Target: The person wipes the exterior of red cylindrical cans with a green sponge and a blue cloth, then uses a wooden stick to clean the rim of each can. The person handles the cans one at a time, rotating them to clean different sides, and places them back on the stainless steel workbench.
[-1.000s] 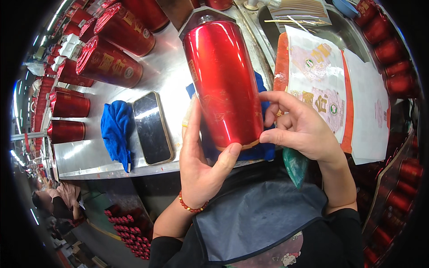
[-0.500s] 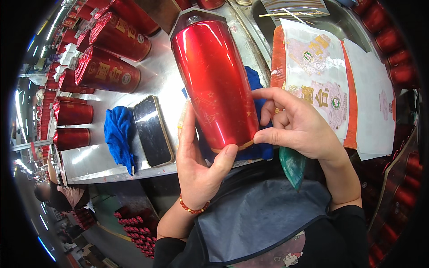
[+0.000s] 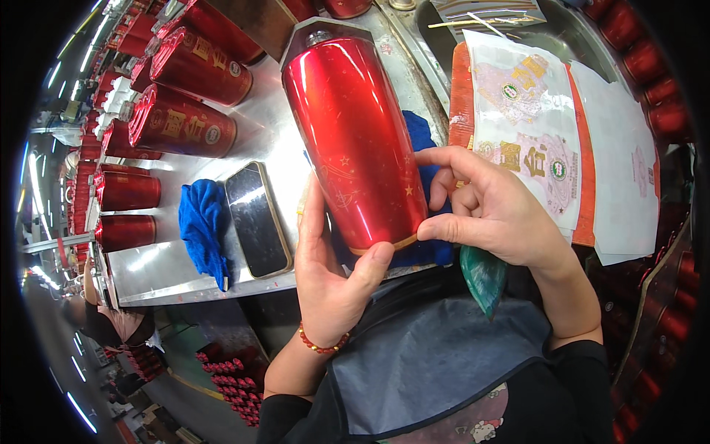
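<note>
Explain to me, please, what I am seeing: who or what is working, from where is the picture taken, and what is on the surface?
No machine works here: these are a person's two bare hands. A wide fisheye camera worn on the head looks down, so straight edges bend near the rim.

The left hand supports a red bottle near its base; the right hand touches its lower right side. The neck points away from the person.

On the metal table, to the left, lie a phone and a crumpled blue cloth; red containers stand beyond.
</note>
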Motion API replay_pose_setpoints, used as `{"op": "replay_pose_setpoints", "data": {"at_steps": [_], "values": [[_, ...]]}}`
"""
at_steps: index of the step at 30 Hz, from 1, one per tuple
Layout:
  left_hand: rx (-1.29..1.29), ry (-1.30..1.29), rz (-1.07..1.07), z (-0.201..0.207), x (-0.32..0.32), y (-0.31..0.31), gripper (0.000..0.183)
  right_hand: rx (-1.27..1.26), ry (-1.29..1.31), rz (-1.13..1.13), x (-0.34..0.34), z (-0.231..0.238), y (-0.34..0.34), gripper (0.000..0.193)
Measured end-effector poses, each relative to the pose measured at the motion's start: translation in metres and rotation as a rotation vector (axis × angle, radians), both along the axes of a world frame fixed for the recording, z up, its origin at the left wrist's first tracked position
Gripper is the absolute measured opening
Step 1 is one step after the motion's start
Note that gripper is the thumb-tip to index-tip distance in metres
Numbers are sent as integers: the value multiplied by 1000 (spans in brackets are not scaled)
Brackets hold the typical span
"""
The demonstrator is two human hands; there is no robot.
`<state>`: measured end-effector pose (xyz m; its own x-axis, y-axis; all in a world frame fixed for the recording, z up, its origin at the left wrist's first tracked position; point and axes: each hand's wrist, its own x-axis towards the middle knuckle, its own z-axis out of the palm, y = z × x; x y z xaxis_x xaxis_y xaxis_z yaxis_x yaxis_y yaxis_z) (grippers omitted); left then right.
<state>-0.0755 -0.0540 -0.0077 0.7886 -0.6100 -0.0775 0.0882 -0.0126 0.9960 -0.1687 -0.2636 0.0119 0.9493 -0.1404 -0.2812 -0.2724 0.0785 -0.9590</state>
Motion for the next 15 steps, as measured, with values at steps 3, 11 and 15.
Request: {"op": "replay_pose_setpoints", "data": {"at_steps": [3,11,15], "values": [[-15,38,0,3,-2,-2,95,0,-2,1,1,-1,0,68],[19,47,0,8,-3,-6,96,17,-2,4,0,-2,-1,68],[31,40,-3,7,-3,-5,97,15,-9,6,1,-3,-2,69]]}}
